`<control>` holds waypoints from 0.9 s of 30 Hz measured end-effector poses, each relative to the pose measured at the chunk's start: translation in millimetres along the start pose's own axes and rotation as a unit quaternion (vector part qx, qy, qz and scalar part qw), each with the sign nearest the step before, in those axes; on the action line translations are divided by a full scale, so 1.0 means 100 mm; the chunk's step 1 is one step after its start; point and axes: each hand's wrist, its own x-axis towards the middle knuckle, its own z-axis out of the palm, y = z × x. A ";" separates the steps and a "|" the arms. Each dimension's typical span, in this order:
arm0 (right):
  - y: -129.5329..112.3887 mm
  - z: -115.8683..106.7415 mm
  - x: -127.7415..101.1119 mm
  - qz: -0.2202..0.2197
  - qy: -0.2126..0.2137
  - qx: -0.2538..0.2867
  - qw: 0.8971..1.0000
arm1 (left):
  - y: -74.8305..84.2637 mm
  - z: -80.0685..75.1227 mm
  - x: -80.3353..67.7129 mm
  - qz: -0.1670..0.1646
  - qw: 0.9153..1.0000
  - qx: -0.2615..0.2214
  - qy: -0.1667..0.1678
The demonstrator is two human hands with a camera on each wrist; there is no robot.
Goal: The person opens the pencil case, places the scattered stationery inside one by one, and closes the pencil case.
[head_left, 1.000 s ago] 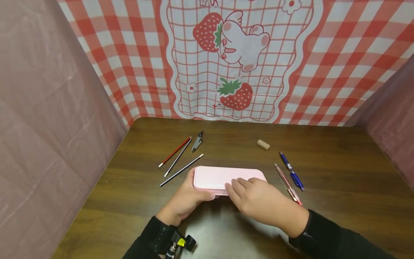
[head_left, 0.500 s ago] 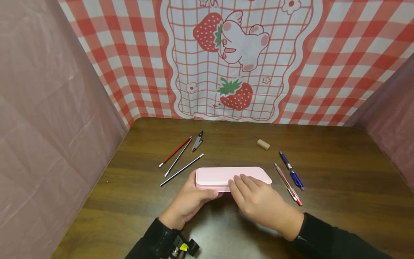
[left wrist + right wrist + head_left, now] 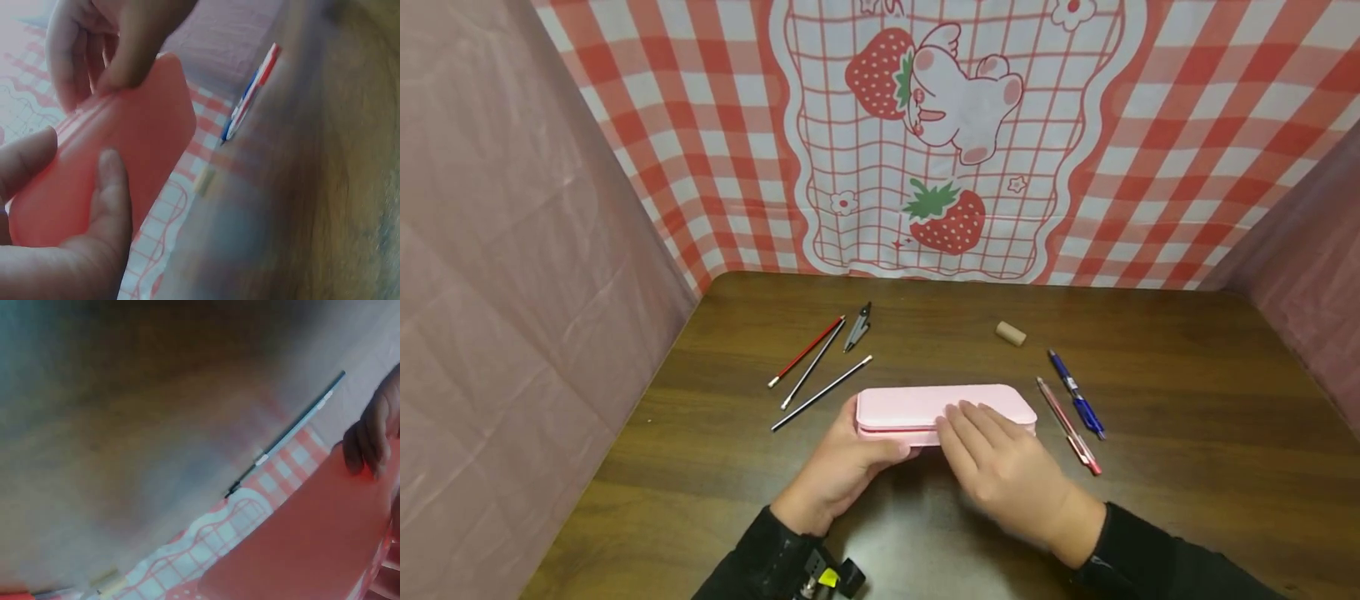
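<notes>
A pink pencil case (image 3: 917,407) is held above the table in the head view, its lid side up. My left hand (image 3: 842,467) grips its left end, thumb along the front side and fingers beneath, as the left wrist view shows. Over the right part of the lid lies my right hand (image 3: 1000,467), fingertips on top near the front edge. In the left wrist view the right thumb (image 3: 128,69) presses the case's other side. A thin reddish line runs along the seam below the lid. The contents are hidden.
On the brown table (image 3: 1187,400), a red pencil (image 3: 805,352), two dark striped pencils (image 3: 822,393) and a grey drawing compass (image 3: 857,327) lie left. A tan cylinder (image 3: 1011,334), a blue pen (image 3: 1077,395) and a pink pen (image 3: 1067,425) lie right. Checked cloth (image 3: 1180,142) hangs behind.
Both hands have shifted slightly right with the pencil case, and its front side has tipped more into view. The reddish line along the seam shows more clearly now. The loose things have stayed put.
</notes>
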 end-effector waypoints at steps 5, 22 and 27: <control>0.02 0.02 0.01 0.036 0.034 0.023 0.999 | -0.01 0.02 -0.01 0.005 1.000 0.006 -0.006; 0.34 -0.20 -0.25 0.363 -0.057 0.163 0.915 | 0.07 -0.07 -0.02 0.021 0.999 0.043 -0.019; 0.42 -0.23 -0.36 0.423 -0.078 0.294 0.854 | 0.09 -0.10 -0.03 0.031 0.998 0.051 -0.032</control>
